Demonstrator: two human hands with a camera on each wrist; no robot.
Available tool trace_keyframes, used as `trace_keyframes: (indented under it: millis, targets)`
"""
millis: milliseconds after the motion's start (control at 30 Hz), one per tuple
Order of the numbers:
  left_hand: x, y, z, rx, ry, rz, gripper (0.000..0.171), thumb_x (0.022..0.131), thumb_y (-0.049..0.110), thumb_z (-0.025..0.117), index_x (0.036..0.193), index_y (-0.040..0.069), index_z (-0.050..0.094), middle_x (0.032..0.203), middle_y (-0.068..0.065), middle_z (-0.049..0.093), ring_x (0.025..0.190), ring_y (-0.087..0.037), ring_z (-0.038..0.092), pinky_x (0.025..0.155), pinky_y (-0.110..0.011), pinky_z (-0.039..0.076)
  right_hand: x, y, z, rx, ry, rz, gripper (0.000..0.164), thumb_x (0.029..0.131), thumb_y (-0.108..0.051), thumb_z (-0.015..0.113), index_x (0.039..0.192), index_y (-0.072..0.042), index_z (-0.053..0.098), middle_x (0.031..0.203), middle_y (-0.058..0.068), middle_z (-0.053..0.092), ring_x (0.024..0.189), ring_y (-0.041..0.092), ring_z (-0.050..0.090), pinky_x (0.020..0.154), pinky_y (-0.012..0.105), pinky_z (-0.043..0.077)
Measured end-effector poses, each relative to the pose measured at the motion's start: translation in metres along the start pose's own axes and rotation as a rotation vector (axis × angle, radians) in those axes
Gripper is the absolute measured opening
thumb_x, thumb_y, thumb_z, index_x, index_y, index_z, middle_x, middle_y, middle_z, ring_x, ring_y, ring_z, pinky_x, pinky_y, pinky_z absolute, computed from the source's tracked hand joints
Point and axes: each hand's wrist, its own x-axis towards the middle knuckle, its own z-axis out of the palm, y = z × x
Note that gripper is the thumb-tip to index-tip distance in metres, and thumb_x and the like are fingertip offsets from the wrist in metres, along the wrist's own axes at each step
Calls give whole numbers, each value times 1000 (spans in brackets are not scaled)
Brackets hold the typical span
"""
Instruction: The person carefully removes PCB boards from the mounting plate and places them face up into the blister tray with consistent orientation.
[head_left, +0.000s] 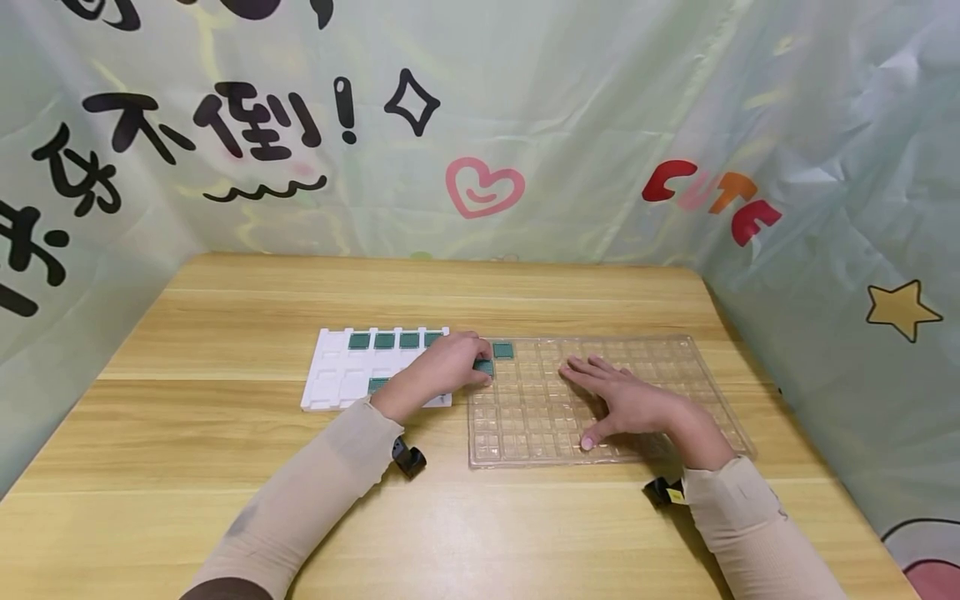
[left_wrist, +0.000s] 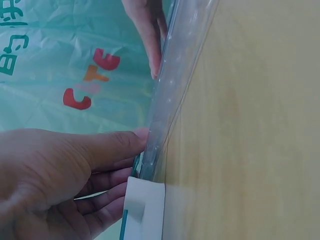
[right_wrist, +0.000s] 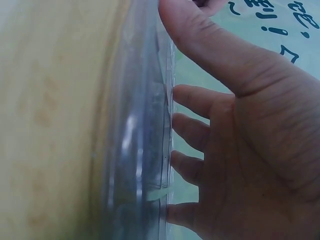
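Note:
My left hand (head_left: 444, 367) reaches over the right end of a white tray (head_left: 330, 354) to the left edge of a clear plastic tray (head_left: 600, 450). Its thumb and fingers pinch a small green square chip (head_left: 483, 367) in the clear tray's left column. Behind that chip, a second green chip (head_left: 503, 350) sits in a pocket. My right hand (head_left: 630, 404) rests on the clear tray with fingers spread, and the right wrist view shows its fingertips on the tray's top. Several more chips, such as one green chip (head_left: 359, 341), lie in the white tray, partly hidden by my left hand.
Both trays lie side by side on a wooden table (head_left: 525, 533). A printed cloth (head_left: 570, 108) hangs behind the table and along its sides. Each wrist carries a small black camera, the left camera (head_left: 408, 458) close above the wood.

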Motion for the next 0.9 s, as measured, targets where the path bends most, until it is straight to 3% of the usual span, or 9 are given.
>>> trace_keyframes:
  millis: [467,900]
  targets:
    - [-2,0,2,17,30,12,29,88,31,75,111,13,71,104,0,65,85,-12,55,75,-31,49,2,1,0,5,-6,9,114,68,-59,78,157,-14,23,163,12,8,146,42,-2,107,72,4]
    - [-1,1,1,7,28,3,21,87,30,76,102,16,71,95,2,63,78,-13,49,68,-29,43,2,1,0,22,-4,11,114,68,-58,79,157,-15,23,163,11,8,147,40,-2,107,72,3]
